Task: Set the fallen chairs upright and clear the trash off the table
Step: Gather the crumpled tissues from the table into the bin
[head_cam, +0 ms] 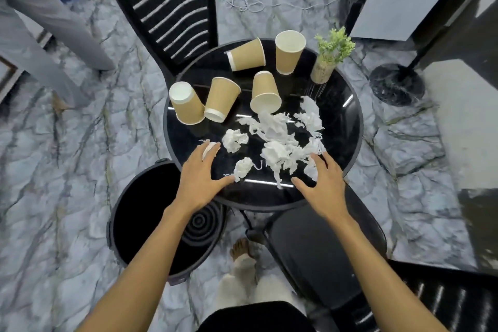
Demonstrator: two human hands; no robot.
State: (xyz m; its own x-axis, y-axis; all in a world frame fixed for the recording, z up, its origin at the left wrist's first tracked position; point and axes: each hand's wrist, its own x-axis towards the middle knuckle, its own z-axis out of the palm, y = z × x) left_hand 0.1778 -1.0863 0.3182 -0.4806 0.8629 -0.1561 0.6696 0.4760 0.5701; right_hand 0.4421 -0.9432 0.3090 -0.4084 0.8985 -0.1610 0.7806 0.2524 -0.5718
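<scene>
Paper scraps (277, 143) on desk (339, 116) between hands: left hand (200, 175), right hand (322, 186) both spread open, holding nothing.

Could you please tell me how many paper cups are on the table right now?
5. One upright at the back by the plant, one on its side left of it, one tipped mid-table, two at the left edge. None seems hidden.
</scene>
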